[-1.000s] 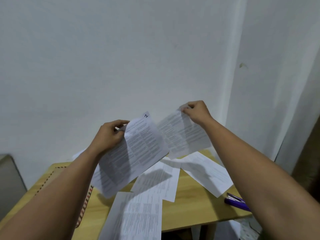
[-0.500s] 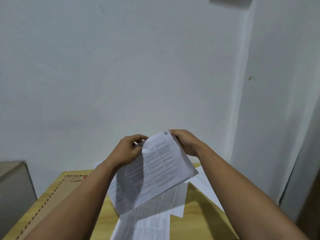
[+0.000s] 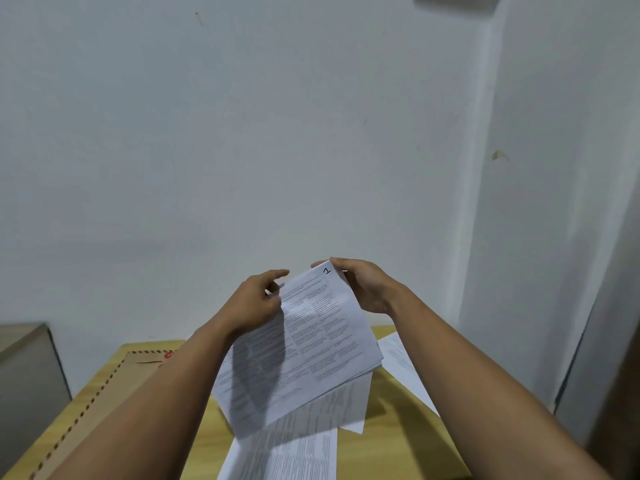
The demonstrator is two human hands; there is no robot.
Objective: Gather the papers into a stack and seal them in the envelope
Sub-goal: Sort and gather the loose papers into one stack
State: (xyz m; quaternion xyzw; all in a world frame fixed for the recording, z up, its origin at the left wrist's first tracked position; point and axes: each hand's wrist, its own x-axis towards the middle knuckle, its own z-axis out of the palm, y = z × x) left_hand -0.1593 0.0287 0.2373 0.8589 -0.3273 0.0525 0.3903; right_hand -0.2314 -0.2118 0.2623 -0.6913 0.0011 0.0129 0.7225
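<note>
I hold a small stack of printed papers (image 3: 311, 344) up above the wooden table (image 3: 398, 403); its top sheet bears a handwritten "1" in the upper corner. My left hand (image 3: 258, 301) pinches the stack's upper left edge. My right hand (image 3: 363, 285) grips the upper right corner. More printed sheets lie on the table below: one at the near edge (image 3: 294, 455), one under the stack (image 3: 349, 407), one to the right (image 3: 401, 365). A brown envelope (image 3: 104, 386) with a red-and-dark striped border lies flat on the left, partly hidden by my left forearm.
A white wall stands right behind the table. A grey-brown box or cabinet (image 3: 24, 368) stands left of the table. At the far right there is a corner with a dark door edge (image 3: 616, 341).
My right hand brought its sheet over to the left hand's sheet, and both hands now hold them together as one stack. The camera tilted upward, so less of the table shows.
</note>
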